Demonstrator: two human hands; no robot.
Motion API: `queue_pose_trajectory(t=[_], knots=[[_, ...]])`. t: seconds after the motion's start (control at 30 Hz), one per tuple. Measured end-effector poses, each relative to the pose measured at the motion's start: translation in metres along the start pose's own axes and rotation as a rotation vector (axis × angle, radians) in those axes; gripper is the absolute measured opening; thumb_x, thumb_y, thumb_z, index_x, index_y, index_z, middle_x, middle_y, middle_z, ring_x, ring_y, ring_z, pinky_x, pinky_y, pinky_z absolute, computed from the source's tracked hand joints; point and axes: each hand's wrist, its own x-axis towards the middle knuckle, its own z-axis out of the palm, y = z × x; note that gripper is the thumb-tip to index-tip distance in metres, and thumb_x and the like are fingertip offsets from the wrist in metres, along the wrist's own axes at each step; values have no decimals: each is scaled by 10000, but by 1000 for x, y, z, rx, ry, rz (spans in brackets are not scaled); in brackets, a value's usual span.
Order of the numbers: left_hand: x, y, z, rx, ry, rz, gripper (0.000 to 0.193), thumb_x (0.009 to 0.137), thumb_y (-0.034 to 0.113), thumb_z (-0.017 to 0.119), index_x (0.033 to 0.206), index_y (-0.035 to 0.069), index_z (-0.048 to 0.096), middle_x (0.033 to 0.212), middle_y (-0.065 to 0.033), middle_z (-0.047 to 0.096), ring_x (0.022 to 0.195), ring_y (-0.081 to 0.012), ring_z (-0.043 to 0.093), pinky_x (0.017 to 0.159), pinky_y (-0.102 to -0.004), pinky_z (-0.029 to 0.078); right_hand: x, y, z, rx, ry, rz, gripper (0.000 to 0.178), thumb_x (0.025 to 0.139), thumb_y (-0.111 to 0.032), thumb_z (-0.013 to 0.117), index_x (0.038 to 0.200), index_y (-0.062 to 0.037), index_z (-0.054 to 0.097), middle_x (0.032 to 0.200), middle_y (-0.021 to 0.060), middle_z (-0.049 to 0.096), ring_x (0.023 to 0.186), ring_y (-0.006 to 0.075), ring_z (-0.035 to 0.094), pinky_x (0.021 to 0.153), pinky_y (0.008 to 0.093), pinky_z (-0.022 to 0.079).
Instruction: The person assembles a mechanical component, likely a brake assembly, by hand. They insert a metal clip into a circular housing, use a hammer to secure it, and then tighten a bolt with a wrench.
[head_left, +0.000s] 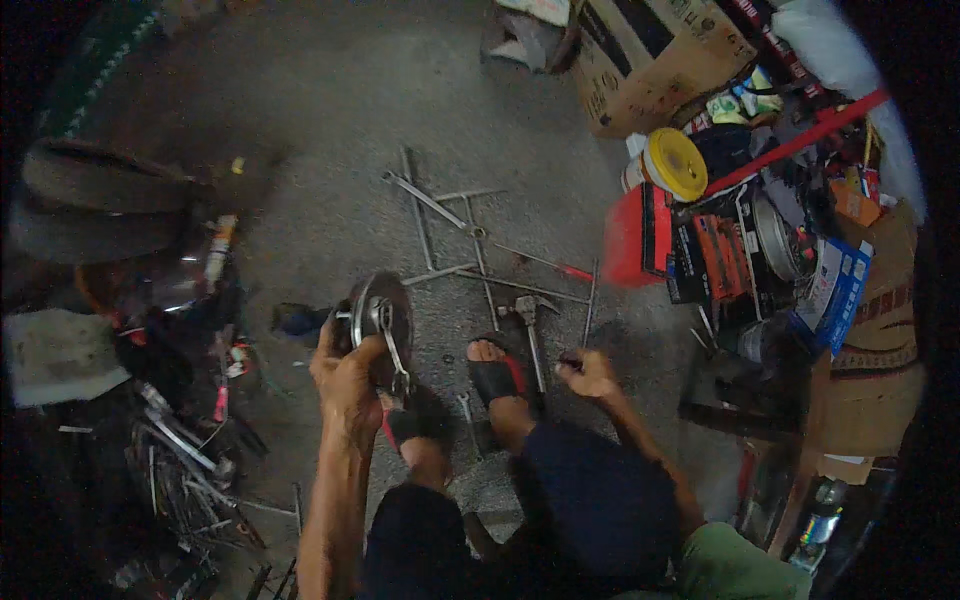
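My left hand (345, 385) is closed around a round metal part (362, 315) with a lever arm on its face, held on edge above the floor; it resembles a brake drum. My right hand (593, 378) is pinched near my right knee, with a small dark thing at the fingertips that is too small to name. Beside that hand a claw hammer (532, 335) lies on the floor by my sandalled right foot. Between my feet is a small wrench (468, 415). Farther out lie a long ring spanner (430, 202), several T-shaped bar wrenches (418, 225) and a red-handled screwdriver (575, 271).
On the right stand a red container (630, 240), a yellow-lidded bucket (677, 165), a blue box (835, 295) and piled goods. A large cardboard box (650, 60) sits at the back right. Tyres (100, 200) and metal bicycle-like parts (180, 440) crowd the left.
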Motion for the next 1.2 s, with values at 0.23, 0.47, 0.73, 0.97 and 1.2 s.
queue_pose_trajectory(t=[0.23, 0.47, 0.73, 0.97, 1.2], knots=[[71, -120, -45, 152, 203, -105, 645, 731, -124, 634, 1352, -44, 480, 1118, -118, 644, 947, -198, 632, 857, -305, 502, 41, 8, 77, -178, -52, 159, 491, 780, -368, 767, 960, 78, 668, 798, 223, 679, 779, 328, 694, 697, 433, 525], [82, -135, -41, 421, 145, 8, 651, 746, -66, 665, 1360, -86, 452, 1011, -89, 635, 886, -145, 604, 798, -268, 491, 76, -10, 93, -352, -29, 170, 478, 769, -303, 737, 1039, 54, 570, 854, 248, 650, 817, 441, 645, 733, 485, 516], [82, -145, -32, 382, 166, 64, 657, 741, -60, 678, 1362, -64, 463, 1000, -89, 636, 879, -152, 621, 787, -263, 499, 62, -16, 65, 565, -51, 482, 332, 759, -133, 662, 1031, 35, 573, 839, 77, 624, 684, 172, 611, 636, 327, 502], [79, -154, -29, 415, 163, 64, 662, 730, -73, 696, 1350, -73, 463, 1020, -86, 654, 864, -151, 635, 797, -271, 516, 31, -95, 34, 128, -20, -188, 150, 764, -41, 662, 874, -23, 562, 759, 14, 513, 643, 96, 465, 580, 253, 427], [80, -159, -32, 513, 141, 94, 681, 723, -56, 729, 1350, -74, 462, 1088, -112, 641, 914, -177, 632, 820, -293, 520, 15, -124, 42, 53, -180, -242, 125, 888, -142, 613, 908, -22, 644, 846, 53, 586, 756, 173, 554, 751, 307, 486]])
